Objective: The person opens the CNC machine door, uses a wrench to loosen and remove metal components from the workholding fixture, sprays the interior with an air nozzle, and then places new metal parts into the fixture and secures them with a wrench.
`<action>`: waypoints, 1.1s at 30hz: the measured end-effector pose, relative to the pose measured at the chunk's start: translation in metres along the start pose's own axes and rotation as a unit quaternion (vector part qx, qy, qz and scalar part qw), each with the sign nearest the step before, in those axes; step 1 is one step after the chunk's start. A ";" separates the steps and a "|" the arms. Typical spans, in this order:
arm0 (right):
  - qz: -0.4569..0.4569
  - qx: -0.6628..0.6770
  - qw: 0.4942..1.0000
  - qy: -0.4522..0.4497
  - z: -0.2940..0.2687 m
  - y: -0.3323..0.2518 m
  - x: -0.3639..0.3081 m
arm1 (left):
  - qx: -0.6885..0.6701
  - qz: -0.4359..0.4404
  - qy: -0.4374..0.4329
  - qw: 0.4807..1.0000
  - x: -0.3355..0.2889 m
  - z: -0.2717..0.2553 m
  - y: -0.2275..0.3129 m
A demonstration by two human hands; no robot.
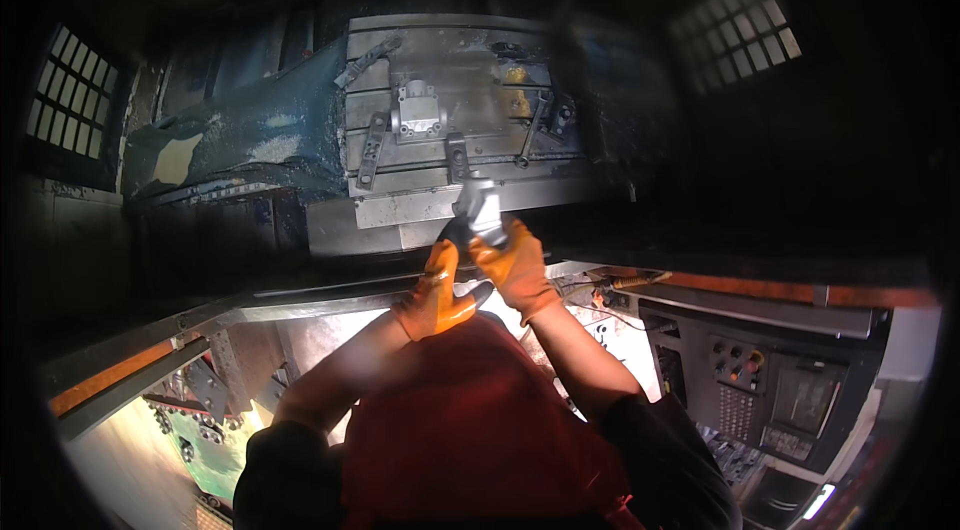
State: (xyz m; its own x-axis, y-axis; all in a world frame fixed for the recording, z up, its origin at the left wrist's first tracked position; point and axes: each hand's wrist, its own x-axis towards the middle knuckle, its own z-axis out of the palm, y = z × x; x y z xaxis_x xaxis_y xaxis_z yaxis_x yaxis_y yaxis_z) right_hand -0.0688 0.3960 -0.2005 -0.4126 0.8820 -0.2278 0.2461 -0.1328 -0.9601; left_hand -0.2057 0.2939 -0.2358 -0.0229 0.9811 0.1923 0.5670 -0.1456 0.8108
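A silver cast metal part (484,208) is in my right hand (515,268), which wears an orange glove and grips the part's lower end. The part is slightly blurred and stands up over the front edge of the machine table. Close beside it on the left is my left hand (437,298), gloved in orange with dark fingertips. Its thumb is spread away from the fingers, and the fingers point up toward the part; whether they touch it I cannot tell. A similar silver casting (418,116) sits on the slotted machine table (400,180), farther from me.
Dark clamp bars (373,150) and a clamp block (457,158) stand around the casting on the table. A wrench (533,130) lies at the table's right. Bluish covers (260,135) flank its left. A control panel (770,385) is at lower right, and a metal sill (320,298) crosses before me.
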 end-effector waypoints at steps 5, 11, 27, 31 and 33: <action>0.113 0.219 0.968 0.045 -0.078 0.052 0.062 | 0.003 0.051 -0.039 0.998 0.067 -0.029 -0.012; 0.147 0.425 0.879 -0.159 -0.089 0.048 0.179 | 0.190 -0.015 -0.171 0.967 0.148 -0.053 -0.088; -0.061 0.133 0.977 -0.152 -0.095 0.102 0.341 | 0.196 0.239 -0.088 0.947 0.316 -0.011 -0.134; -0.080 0.114 0.978 -0.153 -0.089 0.106 0.343 | 0.237 0.210 -0.129 0.940 0.317 -0.018 -0.140; -0.085 0.095 0.982 -0.140 -0.090 0.113 0.344 | 0.224 0.201 -0.209 0.930 0.332 -0.025 -0.139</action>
State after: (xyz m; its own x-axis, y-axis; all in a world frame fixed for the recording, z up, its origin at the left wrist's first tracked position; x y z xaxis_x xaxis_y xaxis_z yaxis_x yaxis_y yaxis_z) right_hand -0.1043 0.7253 -0.3726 -0.6655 0.7429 -0.0724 -0.0040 -0.1006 -0.9949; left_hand -0.3132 0.6368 -0.2710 0.5352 0.8359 0.1221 0.7485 -0.5362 0.3902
